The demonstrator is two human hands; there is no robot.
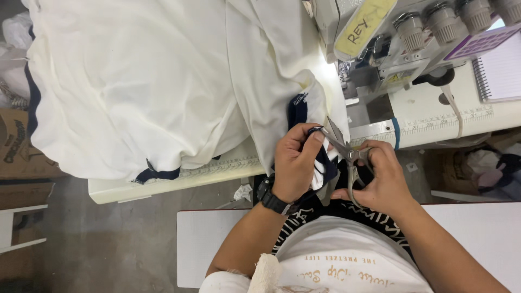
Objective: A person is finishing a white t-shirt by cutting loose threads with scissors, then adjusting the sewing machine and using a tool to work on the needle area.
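My left hand [296, 163], with a black watch on the wrist, pinches the navy-trimmed edge of a white garment [301, 108] just off the table's front edge. Close beside it, my right hand [382, 182] grips a pair of metal scissors [343, 146]. The blades are parted and point up-left at the navy trim [325, 163] between my hands. The rest of the white fabric [146, 81] lies heaped over the white sewing table [135, 190].
A sewing machine [401, 43] with several thread knobs stands at the upper right, a spiral notebook [502, 73] beside it. Measuring tapes run along the table edge [450, 122]. Cardboard boxes [16, 146] sit at the left, a white board [201, 244] below.
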